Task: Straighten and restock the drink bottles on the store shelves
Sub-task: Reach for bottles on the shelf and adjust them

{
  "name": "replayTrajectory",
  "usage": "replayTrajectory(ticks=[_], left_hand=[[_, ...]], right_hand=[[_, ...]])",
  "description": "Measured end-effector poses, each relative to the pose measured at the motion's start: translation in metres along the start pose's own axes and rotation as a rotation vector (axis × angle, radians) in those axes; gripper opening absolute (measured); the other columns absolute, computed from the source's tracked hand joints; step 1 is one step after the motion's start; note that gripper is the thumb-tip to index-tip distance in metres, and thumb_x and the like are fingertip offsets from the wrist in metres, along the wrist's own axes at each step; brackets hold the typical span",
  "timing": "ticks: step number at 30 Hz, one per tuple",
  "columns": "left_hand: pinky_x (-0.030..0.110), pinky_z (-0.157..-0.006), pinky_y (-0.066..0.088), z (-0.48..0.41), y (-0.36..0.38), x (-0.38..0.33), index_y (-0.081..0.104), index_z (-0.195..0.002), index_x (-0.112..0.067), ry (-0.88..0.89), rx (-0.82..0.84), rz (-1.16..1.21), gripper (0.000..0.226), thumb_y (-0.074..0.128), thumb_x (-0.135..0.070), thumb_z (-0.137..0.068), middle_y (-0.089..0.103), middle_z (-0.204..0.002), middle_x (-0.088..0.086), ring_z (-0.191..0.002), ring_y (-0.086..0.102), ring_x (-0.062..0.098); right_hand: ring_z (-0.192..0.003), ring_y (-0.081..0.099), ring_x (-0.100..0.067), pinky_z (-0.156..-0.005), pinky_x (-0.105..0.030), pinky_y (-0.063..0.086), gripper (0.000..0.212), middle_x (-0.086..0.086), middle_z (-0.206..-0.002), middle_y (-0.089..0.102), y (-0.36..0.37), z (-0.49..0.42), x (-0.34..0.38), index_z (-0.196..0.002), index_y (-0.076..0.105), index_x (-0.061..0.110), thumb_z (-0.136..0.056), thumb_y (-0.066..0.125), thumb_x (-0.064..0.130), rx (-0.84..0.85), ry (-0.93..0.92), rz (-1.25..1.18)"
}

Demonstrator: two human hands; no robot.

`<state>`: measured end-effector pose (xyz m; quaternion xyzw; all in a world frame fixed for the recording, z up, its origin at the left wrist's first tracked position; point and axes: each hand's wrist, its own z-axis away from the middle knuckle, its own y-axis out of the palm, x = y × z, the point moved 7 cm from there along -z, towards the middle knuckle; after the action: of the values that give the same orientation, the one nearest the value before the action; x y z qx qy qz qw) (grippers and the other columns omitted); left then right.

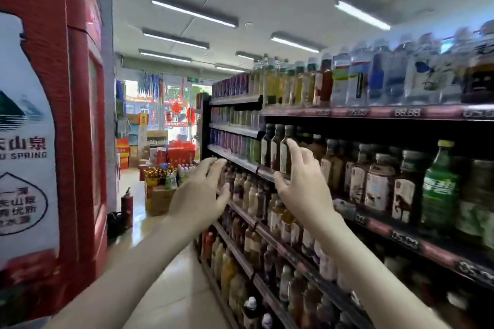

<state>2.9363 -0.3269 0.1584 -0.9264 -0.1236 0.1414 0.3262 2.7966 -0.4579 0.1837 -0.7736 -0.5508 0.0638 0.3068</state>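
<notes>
Dark shelves (pixel 379 230) on the right hold rows of drink bottles. Brown tea bottles (pixel 276 148) with dark caps stand at the left end of the second shelf. My right hand (pixel 302 181) is raised with fingers spread, its fingertips touching the rightmost of those brown bottles. My left hand (pixel 200 193) is open beside it, fingers curved in front of the pale bottles (pixel 247 192) one shelf lower; it grips nothing. A green bottle (pixel 439 184) stands further right. Clear water bottles (pixel 395 75) line the top shelf.
A tall red drinks cooler (pixel 53 115) with a white bottle picture stands close on my left. The tiled aisle (pixel 171 283) runs ahead between it and the shelves. A fire extinguisher (pixel 127 205) and cardboard boxes of bottles (pixel 163 187) sit on the floor further down.
</notes>
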Motion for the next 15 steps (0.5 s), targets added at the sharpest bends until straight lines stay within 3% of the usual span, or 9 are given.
replayTrajectory(ticks=[7, 10, 15], left_hand=[[0.03, -0.094, 0.047, -0.172, 0.106, 0.101, 0.033, -0.145, -0.018, 0.122, -0.046, 0.11, 0.053, 0.047, -0.032, -0.096, 0.034, -0.148, 0.0, -0.131, 0.04, 0.017], [0.034, -0.101, 0.044, -0.241, 0.158, 0.103, 0.032, -0.146, -0.017, 0.199, -0.038, 0.195, 0.054, 0.047, -0.031, -0.096, 0.033, -0.147, 0.001, -0.134, 0.037, 0.019], [0.033, -0.095, 0.046, -0.318, 0.241, 0.095, 0.036, -0.144, -0.014, 0.317, -0.093, 0.303, 0.053, 0.049, -0.031, -0.095, 0.036, -0.146, 0.005, -0.132, 0.04, 0.021]], right_hand=[[-0.115, 0.045, -0.029, -0.089, -0.038, 0.048, 0.069, -0.011, -0.135, 0.042, 0.105, -0.14, -0.061, -0.15, 0.022, 0.012, -0.092, 0.056, 0.026, -0.12, 0.067, 0.178], [-0.114, 0.046, -0.03, -0.089, -0.04, 0.049, 0.07, -0.011, -0.136, 0.041, 0.126, -0.187, -0.097, -0.15, 0.021, 0.013, -0.092, 0.057, 0.027, -0.153, 0.089, 0.275], [-0.116, 0.046, -0.029, -0.089, -0.042, 0.051, 0.07, -0.011, -0.139, 0.041, 0.165, -0.237, -0.154, -0.15, 0.021, 0.014, -0.091, 0.058, 0.025, -0.241, 0.107, 0.359]])
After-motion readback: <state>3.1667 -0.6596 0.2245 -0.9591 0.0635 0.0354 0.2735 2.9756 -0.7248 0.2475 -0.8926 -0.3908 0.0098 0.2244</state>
